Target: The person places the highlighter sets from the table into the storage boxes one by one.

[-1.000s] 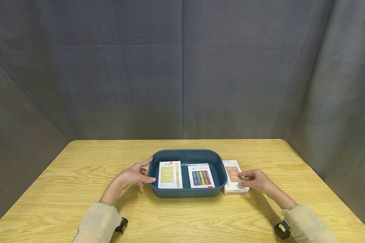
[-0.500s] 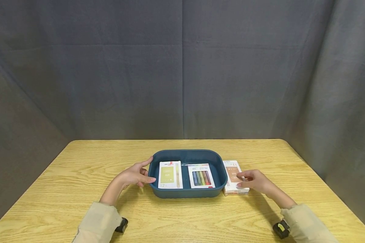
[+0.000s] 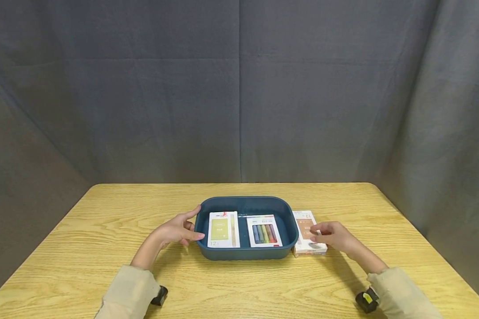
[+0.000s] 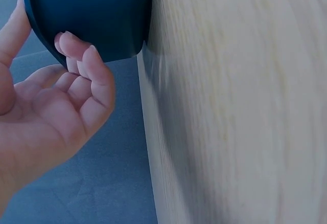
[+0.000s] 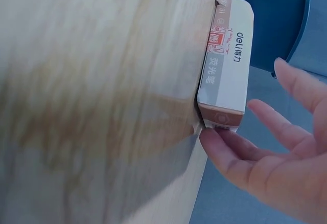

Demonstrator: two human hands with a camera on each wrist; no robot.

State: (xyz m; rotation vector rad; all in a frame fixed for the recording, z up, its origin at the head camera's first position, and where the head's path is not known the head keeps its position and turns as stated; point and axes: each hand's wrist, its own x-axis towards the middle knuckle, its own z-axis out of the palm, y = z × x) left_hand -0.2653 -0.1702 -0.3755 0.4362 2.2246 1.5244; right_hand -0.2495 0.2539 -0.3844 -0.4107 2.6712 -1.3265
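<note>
A dark blue plastic bin stands on the table. My left hand holds its left end, with a thumb and finger at the rim and, in the left wrist view, the other fingers curled against the outer wall. Against the bin's right side lies a white highlighter box with a brown label. Over that box's right edge is my right hand, its fingers spread; in the right wrist view lower fingertips touch the box's near end. Inside the bin lie a green-labelled white box and a white windowed box showing coloured sticks.
The wooden table extends around the bin on all sides. Behind it and at both sides hangs a grey curtain. A black wrist device sits below the left sleeve, and another black device below the right one.
The right hand and wrist have shifted very slightly left over the highlighter box. The left hand, the bin and the boxes look unmoved.
</note>
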